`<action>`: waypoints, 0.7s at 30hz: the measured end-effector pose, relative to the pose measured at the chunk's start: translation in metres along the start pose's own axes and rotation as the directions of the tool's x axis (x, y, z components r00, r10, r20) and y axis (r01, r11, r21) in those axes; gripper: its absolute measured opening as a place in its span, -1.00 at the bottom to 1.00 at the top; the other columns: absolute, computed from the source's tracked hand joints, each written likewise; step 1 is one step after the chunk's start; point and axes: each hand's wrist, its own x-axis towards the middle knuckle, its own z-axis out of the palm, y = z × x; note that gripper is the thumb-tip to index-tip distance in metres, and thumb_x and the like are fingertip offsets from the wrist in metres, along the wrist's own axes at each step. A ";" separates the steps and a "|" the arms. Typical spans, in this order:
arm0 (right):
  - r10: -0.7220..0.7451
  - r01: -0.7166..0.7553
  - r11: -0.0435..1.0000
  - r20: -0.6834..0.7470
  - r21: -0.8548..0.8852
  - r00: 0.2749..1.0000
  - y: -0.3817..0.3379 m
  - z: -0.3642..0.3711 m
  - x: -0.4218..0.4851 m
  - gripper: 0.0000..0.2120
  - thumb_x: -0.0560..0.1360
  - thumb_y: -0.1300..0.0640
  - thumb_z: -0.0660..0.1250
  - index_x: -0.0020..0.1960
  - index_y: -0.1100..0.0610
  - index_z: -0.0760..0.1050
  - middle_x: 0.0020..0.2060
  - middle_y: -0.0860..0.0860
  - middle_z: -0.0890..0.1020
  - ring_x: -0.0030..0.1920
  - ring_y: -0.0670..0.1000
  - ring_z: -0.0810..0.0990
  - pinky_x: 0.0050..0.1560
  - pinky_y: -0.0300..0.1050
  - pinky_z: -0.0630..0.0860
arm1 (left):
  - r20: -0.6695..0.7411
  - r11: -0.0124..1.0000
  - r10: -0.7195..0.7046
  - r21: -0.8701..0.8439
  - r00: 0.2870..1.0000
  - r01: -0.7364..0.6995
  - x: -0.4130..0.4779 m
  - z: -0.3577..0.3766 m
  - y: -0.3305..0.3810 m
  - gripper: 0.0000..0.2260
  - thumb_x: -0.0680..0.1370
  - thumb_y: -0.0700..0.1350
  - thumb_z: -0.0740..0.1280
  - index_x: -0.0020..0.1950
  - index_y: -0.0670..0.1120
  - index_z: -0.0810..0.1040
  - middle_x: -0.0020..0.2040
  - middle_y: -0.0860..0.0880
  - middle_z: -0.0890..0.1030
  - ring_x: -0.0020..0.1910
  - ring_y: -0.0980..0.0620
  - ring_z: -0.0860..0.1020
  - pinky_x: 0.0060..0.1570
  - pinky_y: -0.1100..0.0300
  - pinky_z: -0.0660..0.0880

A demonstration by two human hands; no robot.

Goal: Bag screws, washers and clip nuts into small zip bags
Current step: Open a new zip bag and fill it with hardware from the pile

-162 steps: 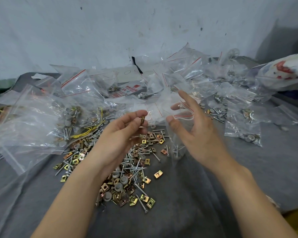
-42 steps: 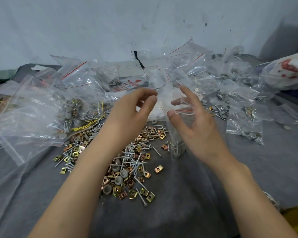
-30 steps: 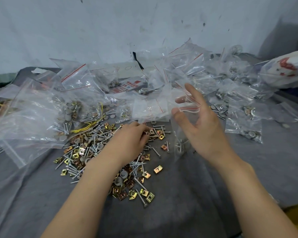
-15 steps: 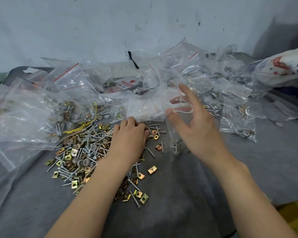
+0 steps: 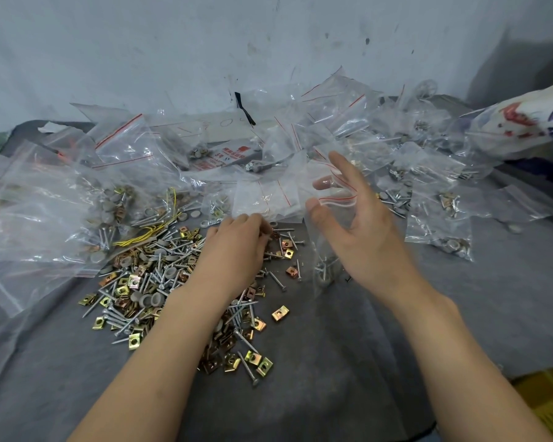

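Hardware pile [image 5: 147,275] centre-left on cloth [image 5: 332,362]; zip bags [image 5: 438,218] behind (right too).

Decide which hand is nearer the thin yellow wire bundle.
Left. The left hand is just right of the thin yellow wire bundle; the right hand is farther right.

Left hand [image 5: 233,250] hides its own grasp among screws [image 5: 277,281].

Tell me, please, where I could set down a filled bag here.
The grey cloth is bare between the two forearms, nearer than the pile of screws and nuts, and right of the right forearm, nearer than the filled bags. It is crowded under the left hand, around the bag the right hand holds, and along the wall.
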 end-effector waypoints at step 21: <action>-0.012 0.012 1.000 0.004 -0.028 1.000 0.000 0.000 0.000 -0.32 0.51 -0.36 0.23 0.56 -0.22 0.16 0.31 -0.22 0.53 0.34 -0.17 0.49 0.38 0.05 0.44 | -0.044 0.940 0.221 0.276 0.974 -0.201 -0.005 0.027 0.015 -0.72 0.64 0.09 0.14 0.23 0.02 0.53 0.22 -0.01 0.48 0.25 -0.07 0.40 0.24 0.00 0.33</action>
